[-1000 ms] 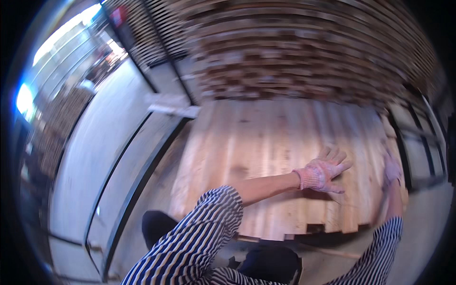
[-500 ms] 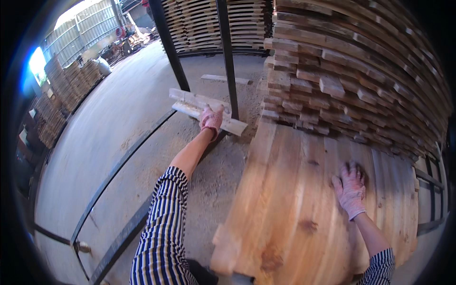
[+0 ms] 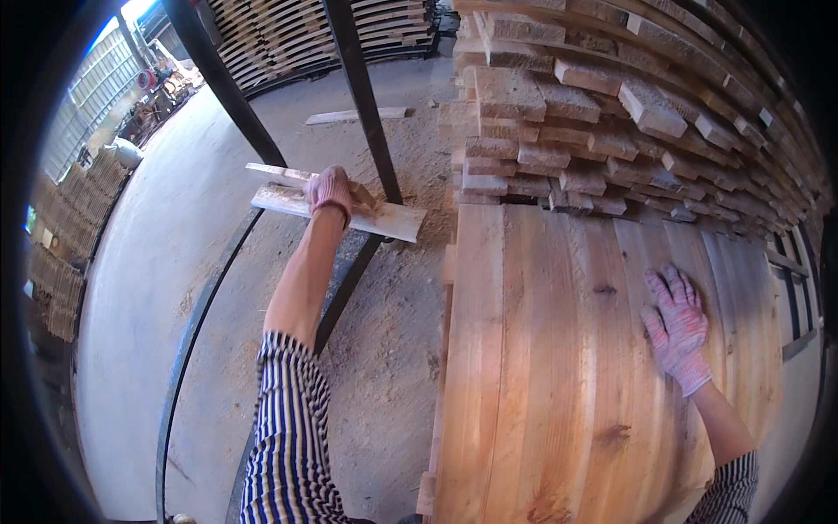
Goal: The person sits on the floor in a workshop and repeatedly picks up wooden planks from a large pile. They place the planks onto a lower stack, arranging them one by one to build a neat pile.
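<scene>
My left hand point(image 3: 331, 194), in a pinkish knit glove, reaches out over a black metal frame. Its fingers are closed round a short, narrow wooden board point(image 3: 284, 172), which is tilted. Just beneath lies a second, paler board point(image 3: 397, 222) across the frame bars, partly covered by the hand and the first board. My right hand point(image 3: 679, 325), gloved alike, rests flat with fingers apart on a broad layer of smooth planks point(image 3: 550, 349) laid side by side. It holds nothing.
A tall stack of rough boards point(image 3: 559, 113) with uneven ends rises behind the planks. Black upright posts point(image 3: 362, 96) stand beyond my left hand. Sawdust and a loose wooden strip point(image 3: 358, 114) lie on the concrete floor. More stacked boards point(image 3: 314, 35) stand farther back.
The view has swung to the right. My left hand has closed round the upper board and tipped it against the lower one. My right hand still lies on the planks.
</scene>
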A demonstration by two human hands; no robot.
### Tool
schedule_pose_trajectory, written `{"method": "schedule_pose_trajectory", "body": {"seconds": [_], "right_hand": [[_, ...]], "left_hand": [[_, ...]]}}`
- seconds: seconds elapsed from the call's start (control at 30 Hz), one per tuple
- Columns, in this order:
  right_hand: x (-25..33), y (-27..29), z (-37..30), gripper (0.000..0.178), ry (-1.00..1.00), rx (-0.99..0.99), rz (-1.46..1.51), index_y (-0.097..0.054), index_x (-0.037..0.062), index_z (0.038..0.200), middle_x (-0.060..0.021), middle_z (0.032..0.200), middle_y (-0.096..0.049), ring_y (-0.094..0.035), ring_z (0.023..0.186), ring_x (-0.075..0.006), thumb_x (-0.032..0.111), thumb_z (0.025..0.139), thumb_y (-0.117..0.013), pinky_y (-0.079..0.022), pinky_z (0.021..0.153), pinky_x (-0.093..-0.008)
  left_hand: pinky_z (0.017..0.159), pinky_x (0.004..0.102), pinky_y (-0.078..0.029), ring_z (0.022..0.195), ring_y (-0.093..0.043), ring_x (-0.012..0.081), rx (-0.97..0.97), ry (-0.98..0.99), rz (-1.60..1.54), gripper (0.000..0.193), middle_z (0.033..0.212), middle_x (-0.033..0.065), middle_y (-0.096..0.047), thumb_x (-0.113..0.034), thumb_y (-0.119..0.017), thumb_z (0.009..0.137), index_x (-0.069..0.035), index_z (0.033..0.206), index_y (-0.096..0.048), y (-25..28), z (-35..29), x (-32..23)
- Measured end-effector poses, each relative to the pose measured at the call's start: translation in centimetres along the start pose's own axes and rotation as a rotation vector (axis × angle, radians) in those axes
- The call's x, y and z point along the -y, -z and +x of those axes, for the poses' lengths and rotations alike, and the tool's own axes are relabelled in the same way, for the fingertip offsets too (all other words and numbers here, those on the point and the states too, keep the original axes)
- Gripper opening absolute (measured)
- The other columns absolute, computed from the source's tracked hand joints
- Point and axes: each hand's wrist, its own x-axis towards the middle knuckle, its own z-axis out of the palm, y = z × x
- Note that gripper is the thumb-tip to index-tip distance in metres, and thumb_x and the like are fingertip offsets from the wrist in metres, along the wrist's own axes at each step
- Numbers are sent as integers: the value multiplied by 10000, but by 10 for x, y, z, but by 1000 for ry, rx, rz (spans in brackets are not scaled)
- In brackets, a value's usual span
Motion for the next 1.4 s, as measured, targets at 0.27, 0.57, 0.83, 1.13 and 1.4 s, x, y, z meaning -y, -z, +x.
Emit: {"method": "schedule_pose_trajectory", "body": {"seconds": [0.27,0.57,0.83,1.13,1.4], "right_hand": [[-9,8,-9,601,-52,26,-15,-474,214,1530,-135,1611,-389,-360,1475,-389,411,971,-575,-300,1213,-530],[30,19,2,618,-43,83,104,-440,214,1545,-130,1619,-381,-331,1509,-349,460,987,-544,-258,1241,-541],[27,7,-14,637,93,-162,362,-445,138,1540,-164,1569,-443,-443,1427,-356,482,1006,-497,-403,1143,-489],[67,176,-72,809,730,407,1999,-443,-15,1534,-166,1520,-525,-487,1379,-218,631,1047,-452,-371,1183,-355],[-149,149,-167,800,180,138,1542,-372,69,1594,-180,1535,-511,-481,1410,-267,549,994,-597,-374,1187,-365]], "left_hand": [[973,423,-529,1136,-614,342,-243,292,-1045,858,1359,258,-521,-245,-851,734,20,1453,-464,-43,-87,-19],[829,422,-612,945,-700,283,140,164,-1663,571,1126,149,-674,-265,-762,892,-23,1353,-528,64,-145,109],[912,464,-607,1075,-663,308,338,-20,-1499,692,1256,145,-618,-257,-755,895,-16,1459,-434,168,-401,78],[1054,455,-542,1165,-663,248,856,-201,-1523,505,1253,76,-681,-269,-730,964,-93,1402,-552,134,-561,-99],[1118,447,-490,1218,-639,248,1229,-85,-1454,466,1319,81,-673,-312,-716,986,-90,1376,-588,26,-683,-272]]}}
